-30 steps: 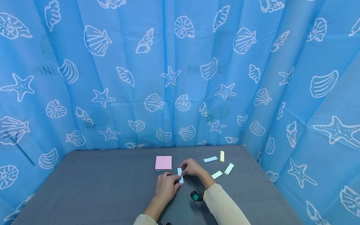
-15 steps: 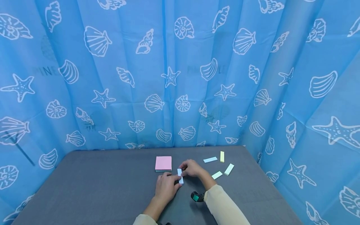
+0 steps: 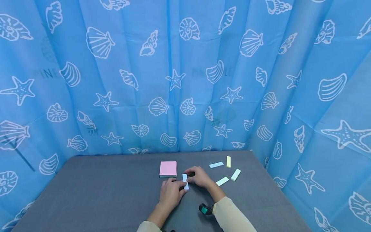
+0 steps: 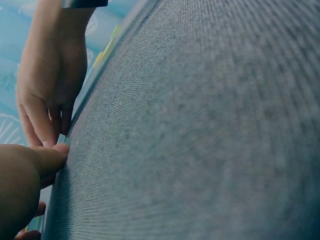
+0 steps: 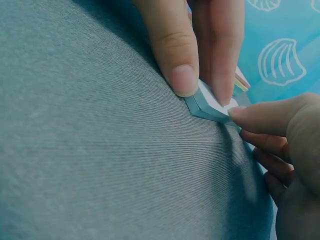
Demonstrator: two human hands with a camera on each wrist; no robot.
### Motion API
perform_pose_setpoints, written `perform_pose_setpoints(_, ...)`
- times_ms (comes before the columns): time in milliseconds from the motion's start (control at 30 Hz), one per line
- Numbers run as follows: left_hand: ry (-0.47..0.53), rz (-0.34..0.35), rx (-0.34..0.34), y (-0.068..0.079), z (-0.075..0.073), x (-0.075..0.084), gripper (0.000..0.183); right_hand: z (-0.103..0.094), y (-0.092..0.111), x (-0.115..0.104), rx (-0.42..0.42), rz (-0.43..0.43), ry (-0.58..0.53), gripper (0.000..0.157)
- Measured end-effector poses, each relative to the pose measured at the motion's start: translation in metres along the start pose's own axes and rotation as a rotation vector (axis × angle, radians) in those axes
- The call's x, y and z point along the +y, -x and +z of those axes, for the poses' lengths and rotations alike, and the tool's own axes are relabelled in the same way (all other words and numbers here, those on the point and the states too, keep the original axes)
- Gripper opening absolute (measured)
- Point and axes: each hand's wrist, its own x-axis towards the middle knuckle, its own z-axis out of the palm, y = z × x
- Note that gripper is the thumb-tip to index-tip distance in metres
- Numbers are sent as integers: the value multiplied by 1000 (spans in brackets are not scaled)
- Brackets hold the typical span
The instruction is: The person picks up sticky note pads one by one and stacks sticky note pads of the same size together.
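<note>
A narrow light-blue sticky note pad lies lengthwise on the grey table between both hands. My left hand pinches its near end; in the right wrist view the left thumb is on the near end and a finger presses on top of the pad. My right hand is at the far part, index finger by the far end and thumb against the side. A square pink-topped stack of sticky notes sits just left of the far end.
Right of the hands lie several narrow sticky note pads: a blue one, a yellow one and two pale green ones, one of them farther right. The grey table ends at a blue shell-print curtain.
My right wrist and forearm have shifted slightly down and to the right, its fingers staying at the blue pad. The left hand keeps its hold on the near end.
</note>
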Motion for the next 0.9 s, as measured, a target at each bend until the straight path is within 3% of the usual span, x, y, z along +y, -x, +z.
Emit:
perform_pose_setpoints(233, 2, 6, 18, -1, 1, -1, 35, -1, 3, -1, 46, -7, -75, 27)
perform_pose_setpoints(633, -25, 10, 28, 0, 1, 0, 34, -9, 16, 0, 122, 18, -65, 23)
perform_pose_setpoints(900, -24, -2, 23, 1, 0, 1, 33, -17, 29, 1, 187, 22, 0, 20)
